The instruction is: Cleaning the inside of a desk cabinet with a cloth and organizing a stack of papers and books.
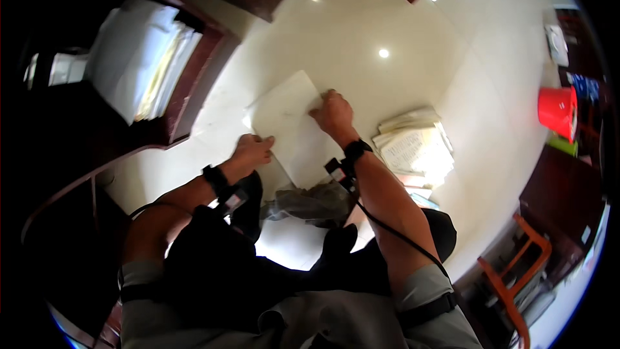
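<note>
Low over the pale tiled floor, a flat whitish sheet or thin booklet (288, 116) lies between my two hands. My left hand (253, 150) grips its lower left edge, fingers curled. At its upper right edge is my right hand (334, 110), thumb and fingers closed on it. Both wrists wear black straps with small devices and cables. A crumpled dark, thin bag or cloth (310, 203) rests on the floor just below the sheet. Right of my right forearm sits an uneven stack of yellowed printed papers (411, 148); more papers lie partly hidden under the arm.
At left, a dark wooden cabinet (206, 77) holds upright papers in a pale cover (131, 53). Dark red furniture legs stand at the top. On the right are a red bucket (557, 109), a dark wooden cabinet (557, 189) and an orange-brown wooden chair (506, 291).
</note>
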`<state>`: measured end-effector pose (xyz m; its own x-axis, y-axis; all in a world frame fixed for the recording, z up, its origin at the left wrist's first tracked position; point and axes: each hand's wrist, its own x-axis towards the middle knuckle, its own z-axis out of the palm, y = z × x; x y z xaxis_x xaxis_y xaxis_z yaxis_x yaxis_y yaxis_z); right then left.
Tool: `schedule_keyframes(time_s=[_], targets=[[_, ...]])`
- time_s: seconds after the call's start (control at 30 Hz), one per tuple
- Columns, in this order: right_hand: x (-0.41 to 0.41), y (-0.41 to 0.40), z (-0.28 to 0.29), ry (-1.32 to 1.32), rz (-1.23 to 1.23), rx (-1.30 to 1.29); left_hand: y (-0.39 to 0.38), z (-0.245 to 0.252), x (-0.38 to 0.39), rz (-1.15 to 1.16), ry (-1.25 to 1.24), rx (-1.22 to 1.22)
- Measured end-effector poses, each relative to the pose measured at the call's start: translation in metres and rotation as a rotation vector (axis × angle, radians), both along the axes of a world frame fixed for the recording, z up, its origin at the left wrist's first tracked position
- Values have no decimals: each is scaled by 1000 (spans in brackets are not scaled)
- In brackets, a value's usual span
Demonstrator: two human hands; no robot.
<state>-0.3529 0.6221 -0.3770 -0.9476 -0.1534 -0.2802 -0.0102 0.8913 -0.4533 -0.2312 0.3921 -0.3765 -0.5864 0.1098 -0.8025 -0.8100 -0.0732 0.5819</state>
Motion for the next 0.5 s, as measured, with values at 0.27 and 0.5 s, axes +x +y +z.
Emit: schedule_keyframes(time_s=[0.27,0.5], targets=[[8,-10,15,-260,-20,-41,-6,18,-8,-14,-36,-15],[-3,7,12,-293,81,-157,-25,11,-15,-93,-77,39]])
